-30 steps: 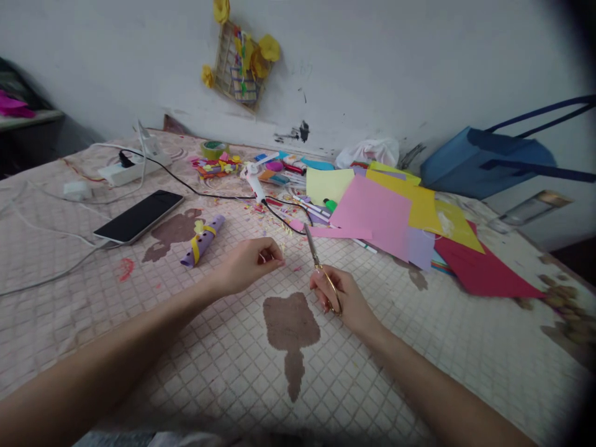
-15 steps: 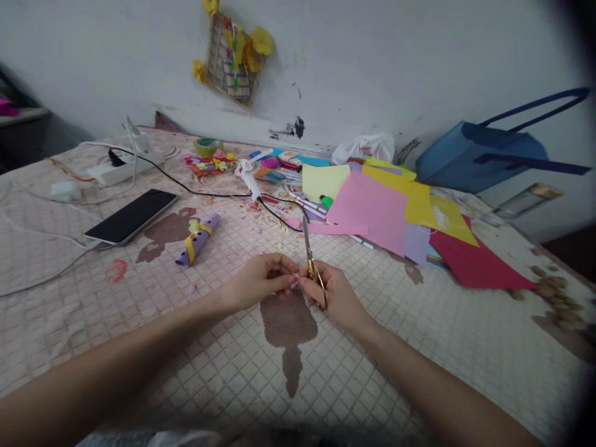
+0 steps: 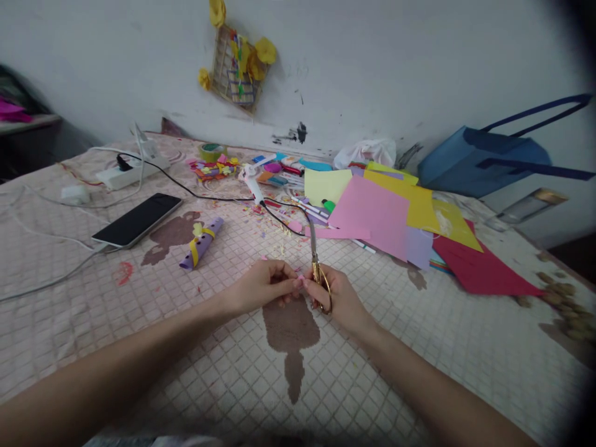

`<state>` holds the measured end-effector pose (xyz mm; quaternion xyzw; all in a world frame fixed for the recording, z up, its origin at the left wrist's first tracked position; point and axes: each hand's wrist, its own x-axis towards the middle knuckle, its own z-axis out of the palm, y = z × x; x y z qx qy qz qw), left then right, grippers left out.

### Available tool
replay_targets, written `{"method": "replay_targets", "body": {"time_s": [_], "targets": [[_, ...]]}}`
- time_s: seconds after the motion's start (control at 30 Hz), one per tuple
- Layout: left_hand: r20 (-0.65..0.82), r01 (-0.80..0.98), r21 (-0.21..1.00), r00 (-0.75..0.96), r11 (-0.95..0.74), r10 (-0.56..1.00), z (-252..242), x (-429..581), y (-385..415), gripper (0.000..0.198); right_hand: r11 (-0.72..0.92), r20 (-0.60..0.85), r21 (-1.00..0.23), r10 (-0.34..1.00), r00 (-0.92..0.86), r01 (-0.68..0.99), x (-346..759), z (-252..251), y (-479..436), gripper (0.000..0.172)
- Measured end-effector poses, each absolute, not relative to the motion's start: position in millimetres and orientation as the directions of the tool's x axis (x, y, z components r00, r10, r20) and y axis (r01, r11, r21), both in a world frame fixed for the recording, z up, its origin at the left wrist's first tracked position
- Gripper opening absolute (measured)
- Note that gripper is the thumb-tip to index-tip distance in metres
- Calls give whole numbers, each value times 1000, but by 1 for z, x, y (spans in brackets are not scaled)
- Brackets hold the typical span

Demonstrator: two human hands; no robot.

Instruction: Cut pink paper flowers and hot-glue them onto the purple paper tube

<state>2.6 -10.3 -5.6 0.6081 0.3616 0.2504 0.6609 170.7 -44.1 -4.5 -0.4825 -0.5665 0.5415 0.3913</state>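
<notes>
Head view: left hand (image 3: pixel 261 287) and right hand (image 3: pixel 343 299) pinch a small pink piece (image 3: pixel 301 280) over the table (image 3: pixel 372 391), inward of its near edge, the right also holding scissors (image 3: pixel 316 269); a light grip, blades pointing to the far edge, should avoid creasing it.

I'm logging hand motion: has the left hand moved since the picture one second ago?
Yes. Judged against the brown patch, the left hand has moved rightward and toward the wearer, now overlapping the patch's upper edge.
</notes>
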Motion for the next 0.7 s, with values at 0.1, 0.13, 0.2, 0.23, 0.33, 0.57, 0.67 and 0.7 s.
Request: {"method": "replay_targets", "body": {"time_s": [0.1, 0.13, 0.2, 0.23, 0.33, 0.57, 0.67, 0.7], "targets": [[-181, 128, 983, 623, 130, 761, -8, 5, -13, 30, -62, -90, -989, 973, -213, 134, 170, -3, -45, 21], [-183, 130, 983, 621, 130, 762, -9, 6, -14, 30, -69, -97, -988, 973, -209, 138, 170, -3, -45, 21], [-179, 133, 983, 610, 123, 772, -10, 7, -15, 30, -72, -99, -988, 974, -205, 137, 169, -4, -46, 21], [-174, 132, 984, 607, 117, 776, -10, 7, -16, 29, -65, -92, -989, 974, -205, 131, 169, -5, -46, 20], [-168, 124, 986, 616, 115, 770, -8, 7, -16, 29, -47, -70, -992, 977, -202, 117, 169, -8, -45, 20], [-146, 41, 988, 565, 149, 812, -6, 7, -14, 28, -54, -67, -995, 984, -167, 85, 172, -11, -46, 16], [-169, 7, 980, 548, 198, 819, -8, 8, -14, 29, -50, -64, -995, 984, -164, 85, 171, -11, -46, 18], [-182, 1, 976, 549, 217, 816, -8, 8, -14, 30, -48, -62, -995, 984, -166, 89, 171, -11, -46, 20]]}}
